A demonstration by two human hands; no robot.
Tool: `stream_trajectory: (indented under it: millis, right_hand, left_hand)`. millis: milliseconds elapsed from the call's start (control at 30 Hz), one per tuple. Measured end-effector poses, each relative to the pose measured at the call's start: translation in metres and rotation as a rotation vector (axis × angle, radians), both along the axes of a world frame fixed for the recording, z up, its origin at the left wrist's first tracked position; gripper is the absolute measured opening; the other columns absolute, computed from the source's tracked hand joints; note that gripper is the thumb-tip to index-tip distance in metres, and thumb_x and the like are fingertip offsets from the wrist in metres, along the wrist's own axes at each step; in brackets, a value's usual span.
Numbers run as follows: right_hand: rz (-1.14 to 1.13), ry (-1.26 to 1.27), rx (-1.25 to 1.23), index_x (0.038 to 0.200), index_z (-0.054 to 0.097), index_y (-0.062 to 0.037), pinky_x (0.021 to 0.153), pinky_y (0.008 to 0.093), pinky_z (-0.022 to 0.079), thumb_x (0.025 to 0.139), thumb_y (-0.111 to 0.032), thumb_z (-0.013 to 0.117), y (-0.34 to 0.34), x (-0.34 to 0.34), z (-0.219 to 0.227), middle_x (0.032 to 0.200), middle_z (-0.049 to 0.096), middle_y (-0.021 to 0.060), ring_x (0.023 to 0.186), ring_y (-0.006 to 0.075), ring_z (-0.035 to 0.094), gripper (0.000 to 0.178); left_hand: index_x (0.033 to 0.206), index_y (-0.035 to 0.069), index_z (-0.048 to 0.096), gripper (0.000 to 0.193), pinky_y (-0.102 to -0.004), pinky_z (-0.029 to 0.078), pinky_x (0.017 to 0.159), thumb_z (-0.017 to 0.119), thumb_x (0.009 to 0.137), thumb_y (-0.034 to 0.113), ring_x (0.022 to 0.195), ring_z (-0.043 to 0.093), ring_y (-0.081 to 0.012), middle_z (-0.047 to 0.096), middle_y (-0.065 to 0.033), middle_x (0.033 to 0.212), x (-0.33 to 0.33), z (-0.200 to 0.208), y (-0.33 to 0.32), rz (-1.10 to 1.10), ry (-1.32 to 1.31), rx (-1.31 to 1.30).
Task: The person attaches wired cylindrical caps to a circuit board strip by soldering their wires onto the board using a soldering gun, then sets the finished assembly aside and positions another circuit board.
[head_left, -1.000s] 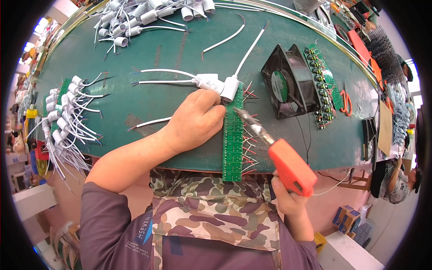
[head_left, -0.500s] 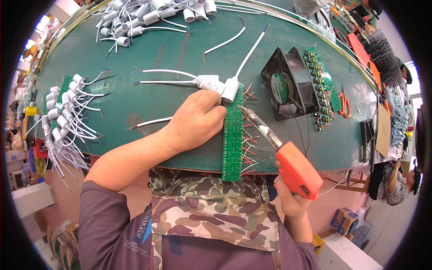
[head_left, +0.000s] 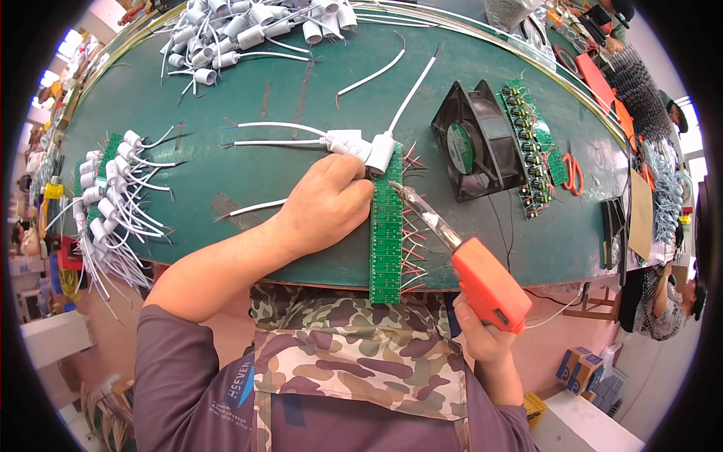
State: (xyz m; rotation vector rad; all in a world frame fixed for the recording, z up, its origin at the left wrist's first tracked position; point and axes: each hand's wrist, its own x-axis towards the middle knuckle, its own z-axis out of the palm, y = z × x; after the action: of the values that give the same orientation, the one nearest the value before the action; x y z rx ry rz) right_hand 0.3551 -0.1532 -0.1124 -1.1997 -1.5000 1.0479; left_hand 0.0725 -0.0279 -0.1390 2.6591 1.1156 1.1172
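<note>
A long green circuit board [head_left: 386, 248] runs from the table's front edge toward the middle, with red, white and black wires along its right side. My left hand [head_left: 331, 192] is closed, fingertips pressed together at the board's upper left side; what they pinch is hidden. Right above those fingers, a white cylindrical housing [head_left: 382, 153] with a white cable lies over the board's far end. White housings [head_left: 346, 142] with cables sit to its left. My right hand [head_left: 482, 335] grips an orange soldering gun [head_left: 491, 286], its tip at the board near my left fingertips.
A black fan [head_left: 482, 143] stands right of the board. Beyond it lie a populated circuit board [head_left: 525, 143] and orange-handled scissors [head_left: 574, 173]. White housings with cables are piled at the back [head_left: 241, 34] and left [head_left: 113, 181]. Other people are at the right.
The soldering gun has shifted slightly left, its tip farther in over the board. My left hand keeps nearly the same place and closed grip. The whole view has moved slightly.
</note>
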Motion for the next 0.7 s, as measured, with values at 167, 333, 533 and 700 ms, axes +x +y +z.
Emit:
stream_trajectory:
  millis: [167, 333, 533, 700]
  right_hand:
    - [-0.005, -0.03, 0.02, 0.106, 0.065, 0.0017, 0.079, 0.0341, 0.05, 0.078, 0.002, 0.072, -0.003, 0.003, -0.008, 0.093, 0.067, 0.0091, 0.084, 0.0224, 0.064, 0.028]
    - [0.014, -0.036, 0.017, 0.108, 0.064, 0.0022, 0.078, 0.0334, 0.05, 0.079, 0.001, 0.072, -0.003, 0.003, -0.011, 0.093, 0.066, 0.0097, 0.081, 0.0214, 0.065, 0.031]
    - [0.03, -0.005, 0.022, 0.113, 0.061, 0.004, 0.075, 0.0322, 0.051, 0.08, 0.001, 0.072, -0.002, 0.002, -0.012, 0.092, 0.067, 0.0095, 0.078, 0.0196, 0.064, 0.035]
    - [0.052, -0.001, 0.071, 0.119, 0.057, 0.0062, 0.076, 0.0311, 0.051, 0.08, 0.002, 0.071, -0.002, 0.003, -0.016, 0.09, 0.067, 0.009, 0.077, 0.0179, 0.064, 0.041]
  left_hand:
    - [0.075, 0.004, 0.053, 0.015, -0.0393, 0.047, 0.075, 0.066, 0.069, 0.002, 0.08, 0.054, -0.029, 0.048, -0.0108, 0.088, 0.0, 0.0, 0.0, 0.0, -0.005, 0.015]
    - [0.078, 0.004, 0.054, 0.015, -0.0398, 0.048, 0.075, 0.067, 0.07, 0.002, 0.081, 0.054, -0.0294, 0.049, -0.0108, 0.088, 0.0, 0.001, -0.001, 0.009, 0.013, 0.003]
    - [0.089, 0.003, 0.058, 0.019, -0.0397, 0.049, 0.078, 0.069, 0.074, 0.002, 0.087, 0.058, -0.0311, 0.054, -0.0115, 0.096, -0.006, 0.004, -0.001, -0.038, 0.021, -0.075]
    - [0.089, 0.003, 0.059, 0.017, -0.0396, 0.05, 0.079, 0.07, 0.076, 0.004, 0.088, 0.059, -0.0312, 0.056, -0.0117, 0.098, -0.01, 0.007, -0.001, -0.088, 0.017, -0.112]
